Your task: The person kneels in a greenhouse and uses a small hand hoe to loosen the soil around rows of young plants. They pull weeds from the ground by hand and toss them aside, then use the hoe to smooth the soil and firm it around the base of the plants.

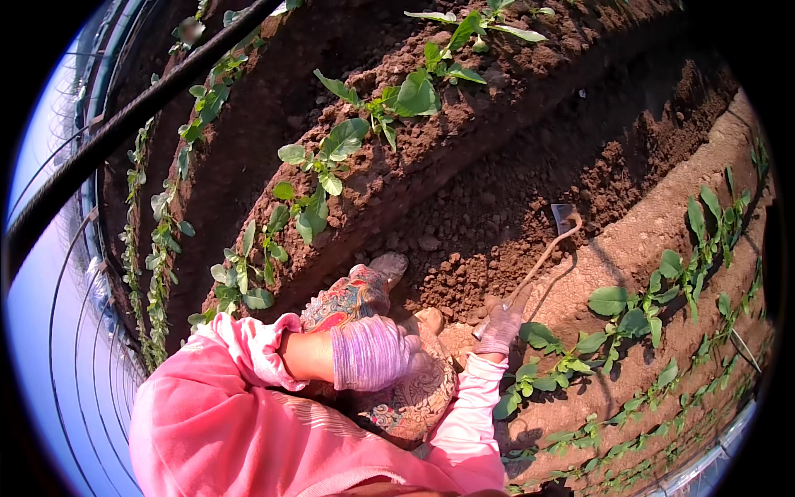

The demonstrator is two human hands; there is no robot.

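My right hand (502, 320), in a thin purple knit glove, is closed around the handle of a small hand hoe (546, 251). The hoe's bent neck reaches up and right to a flat metal blade (563, 217), which is over loose brown soil (459, 279) in the furrow beside a pale soil bank. My left hand (379, 353), in the same kind of glove, rests by my knee over patterned trousers (410, 397). Its fingers are curled and partly hidden, so whether it holds anything does not show. A dusty shoe (390, 267) stands in the furrow.
Leafy green seedlings (335, 146) line the raised soil ridge at upper left. More seedlings (621, 310) grow along the bank at right, close to my right hand. A dark strap or cable (124, 124) crosses the upper left, before a hooped greenhouse wall (81, 348).
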